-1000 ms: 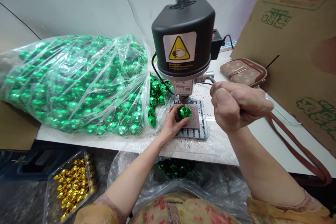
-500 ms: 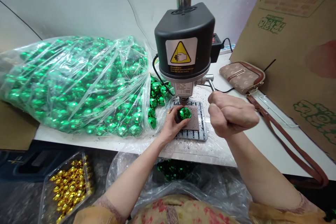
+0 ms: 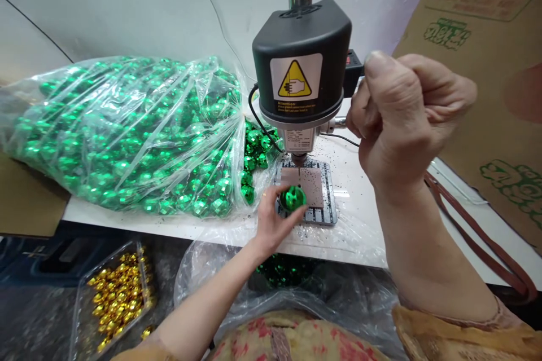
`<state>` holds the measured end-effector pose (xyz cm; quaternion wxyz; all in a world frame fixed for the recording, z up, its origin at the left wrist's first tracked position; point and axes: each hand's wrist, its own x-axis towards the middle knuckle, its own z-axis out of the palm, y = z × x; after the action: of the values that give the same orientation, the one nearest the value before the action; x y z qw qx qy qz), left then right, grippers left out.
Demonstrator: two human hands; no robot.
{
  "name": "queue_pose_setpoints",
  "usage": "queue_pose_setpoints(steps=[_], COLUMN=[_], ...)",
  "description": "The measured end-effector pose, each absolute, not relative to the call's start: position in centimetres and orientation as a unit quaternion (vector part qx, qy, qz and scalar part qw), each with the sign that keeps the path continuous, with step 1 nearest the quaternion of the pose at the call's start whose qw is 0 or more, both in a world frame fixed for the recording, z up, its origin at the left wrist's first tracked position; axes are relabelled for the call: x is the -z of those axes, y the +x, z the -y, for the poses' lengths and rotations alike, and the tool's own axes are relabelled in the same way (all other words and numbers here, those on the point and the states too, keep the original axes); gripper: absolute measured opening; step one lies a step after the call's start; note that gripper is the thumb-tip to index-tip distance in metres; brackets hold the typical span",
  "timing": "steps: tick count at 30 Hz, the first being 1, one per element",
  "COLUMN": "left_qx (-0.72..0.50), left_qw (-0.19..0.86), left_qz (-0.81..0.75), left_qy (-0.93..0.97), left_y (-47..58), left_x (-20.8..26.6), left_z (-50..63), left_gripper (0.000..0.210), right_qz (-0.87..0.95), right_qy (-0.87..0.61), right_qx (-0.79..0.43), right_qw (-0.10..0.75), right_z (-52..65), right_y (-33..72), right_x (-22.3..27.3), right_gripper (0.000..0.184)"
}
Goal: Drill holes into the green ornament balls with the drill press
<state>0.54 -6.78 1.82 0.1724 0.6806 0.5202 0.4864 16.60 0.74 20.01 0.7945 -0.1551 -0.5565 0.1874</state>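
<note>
My left hand (image 3: 275, 217) pinches a shiny green faceted ball (image 3: 293, 198) between thumb and fingers. The ball is over the near left part of the drill press base (image 3: 326, 215), in front of the drill bit and apart from it. A flat brownish pad (image 3: 313, 189) lies on that base, with dark specks scattered around. Above stands the black drill press head (image 3: 301, 62) with its yellow warning label. My right hand (image 3: 406, 107) is raised to the right of the head, closed in a fist around the feed lever, whose hub (image 3: 339, 123) shows at the fist's left.
A clear plastic bag (image 3: 139, 141) of green balls fills the table's left, with loose green balls (image 3: 254, 149) at its mouth. A bin of gold balls (image 3: 118, 299) sits lower left. Open plastic sheeting (image 3: 203, 276) hangs below the table edge. Cardboard (image 3: 478, 96) and a brown strap (image 3: 478, 237) are at right.
My right hand has risen with the lever, now covering the patterned pouch. My left hand has drawn the green ball toward me, out from under the drill bit.
</note>
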Motion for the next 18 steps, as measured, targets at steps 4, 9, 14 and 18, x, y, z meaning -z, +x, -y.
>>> queue_pose_setpoints(steps=[4, 9, 14, 18], left_qx=[-0.375, -0.267, -0.400, -0.427], left_qw=[0.083, 0.005, -0.003, 0.048], left_qz=[-0.325, -0.237, -0.381, -0.563], left_qy=[0.864, 0.934, 0.833, 0.706], left_y=[-0.9, -3.0, -4.9, -6.2], left_x=[-0.7, 0.7, -1.9, -3.6], left_z=[12.8, 15.8, 9.7, 0.5], left_gripper=[0.049, 0.050, 0.024, 0.014], right_qz=[0.558, 0.547, 0.540, 0.538], right_qy=[-0.136, -0.126, -0.130, -0.137], right_qx=[-0.185, -0.186, -0.189, -0.180], right_qw=[0.797, 0.807, 0.810, 0.812], right_z=[-0.7, -0.8, -0.8, -0.8], right_y=[16.6, 16.6, 16.6, 16.6], right_x=[-19.8, -19.7, -19.6, -19.5], right_gripper=[0.045, 0.045, 0.043, 0.044])
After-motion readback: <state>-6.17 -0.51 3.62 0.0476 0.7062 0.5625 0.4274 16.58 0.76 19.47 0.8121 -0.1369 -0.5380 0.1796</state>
